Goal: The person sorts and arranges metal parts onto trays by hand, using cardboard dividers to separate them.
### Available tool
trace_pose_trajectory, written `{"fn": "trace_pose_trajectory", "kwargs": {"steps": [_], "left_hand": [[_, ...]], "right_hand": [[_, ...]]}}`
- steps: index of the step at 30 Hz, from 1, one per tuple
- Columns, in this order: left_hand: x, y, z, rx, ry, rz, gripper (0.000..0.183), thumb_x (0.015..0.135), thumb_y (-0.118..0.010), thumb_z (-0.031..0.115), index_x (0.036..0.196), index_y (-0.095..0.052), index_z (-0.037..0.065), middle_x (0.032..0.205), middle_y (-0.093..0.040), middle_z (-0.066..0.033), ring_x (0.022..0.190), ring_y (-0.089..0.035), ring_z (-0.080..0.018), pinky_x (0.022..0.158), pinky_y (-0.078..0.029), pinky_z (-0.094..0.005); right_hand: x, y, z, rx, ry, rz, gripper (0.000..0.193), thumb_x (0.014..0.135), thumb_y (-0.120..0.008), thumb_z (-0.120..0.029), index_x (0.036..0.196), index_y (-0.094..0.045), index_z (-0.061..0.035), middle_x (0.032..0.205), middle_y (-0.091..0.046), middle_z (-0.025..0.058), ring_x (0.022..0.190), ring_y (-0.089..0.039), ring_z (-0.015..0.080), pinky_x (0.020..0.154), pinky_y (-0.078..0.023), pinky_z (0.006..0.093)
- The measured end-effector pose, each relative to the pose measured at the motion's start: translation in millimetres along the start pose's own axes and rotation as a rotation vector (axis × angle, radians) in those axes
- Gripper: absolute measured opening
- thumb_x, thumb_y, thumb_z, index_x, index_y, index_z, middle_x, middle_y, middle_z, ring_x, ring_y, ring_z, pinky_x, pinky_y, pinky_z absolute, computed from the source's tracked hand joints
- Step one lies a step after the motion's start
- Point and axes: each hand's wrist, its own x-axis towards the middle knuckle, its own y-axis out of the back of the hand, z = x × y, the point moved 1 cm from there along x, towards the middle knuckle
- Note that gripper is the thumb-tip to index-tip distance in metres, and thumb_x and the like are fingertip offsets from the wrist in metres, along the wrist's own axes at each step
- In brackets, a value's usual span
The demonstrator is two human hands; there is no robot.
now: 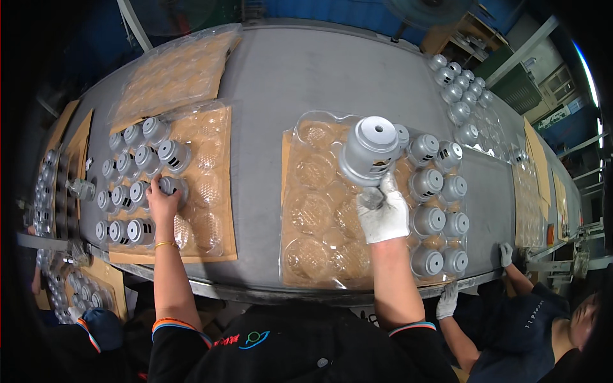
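Observation:
My bare left hand, with a bangle on the wrist, closes its fingers round a silver cup-shaped metal part at the right end of a row in the left tray. My right hand, in a white glove, holds up another silver cup-shaped part, its flat end with a centre hole facing up. A small grey piece shows at the glove's fingers; I cannot tell what it is. The raised part is over the right-hand clear plastic tray, whose right columns hold several like parts.
More silver parts fill most of the left clear tray, on brown cardboard. Another clear tray lies behind on the grey table. Several parts stand at the far right. A co-worker with gloved hands is at the right edge.

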Motion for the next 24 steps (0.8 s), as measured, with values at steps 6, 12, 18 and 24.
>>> {"fn": "trace_pose_trajectory", "kwargs": {"steps": [6, 12, 18, 24], "left_hand": [[-21.3, 28.6, 22.1, -0.082, -0.066, 0.240, 0.064, 0.058, -0.075, 0.014, 0.116, -0.046, 0.009, 0.114, -0.045, -0.0160, 0.099, -0.050, -0.0328, 0.084, -0.042, -0.0391], [-52.5, 46.7, 83.2, -0.854, -0.212, 0.035, 0.075, 0.058, -0.076, 0.001, 0.120, -0.036, 0.006, 0.116, -0.041, -0.0107, 0.109, -0.042, -0.0217, 0.091, -0.038, -0.0339], [-78.2, 62.7, 128.4, -0.828, -0.784, 0.147, 0.072, 0.055, -0.077, 0.004, 0.114, -0.037, 0.010, 0.122, -0.036, -0.0151, 0.116, -0.039, -0.0311, 0.094, -0.037, -0.0399], [-98.1, 61.5, 155.8, -0.848, -1.155, 0.201, 0.063, 0.063, -0.075, 0.010, 0.114, -0.038, 0.017, 0.124, -0.035, -0.0161, 0.114, -0.042, -0.0410, 0.091, -0.043, -0.0479]], "right_hand": [[78.0, 91.4, -24.6, 0.063, 0.135, 0.247, 0.007, 0.086, -0.054, -0.012, 0.094, -0.054, -0.0113, 0.079, -0.056, -0.0030, 0.060, -0.047, 0.0079, 0.056, -0.039, 0.0210], [145.3, 195.1, -69.4, 0.185, 0.108, 0.273, 0.010, 0.090, -0.046, -0.010, 0.095, -0.054, -0.0057, 0.085, -0.060, 0.0019, 0.070, -0.058, 0.0141, 0.068, -0.051, 0.0282], [132.1, 162.2, -52.5, -0.015, 0.051, 0.456, 0.028, 0.092, -0.041, -0.009, 0.117, -0.046, -0.0005, 0.115, -0.053, 0.0114, 0.109, -0.049, 0.0244, 0.094, -0.043, 0.0380], [-18.0, -1.0, 37.3, -0.793, 0.230, -0.115, 0.037, 0.090, -0.048, -0.019, 0.123, -0.044, -0.0024, 0.114, -0.053, 0.0108, 0.071, -0.059, 0.0151, 0.058, -0.045, 0.0240]]}}
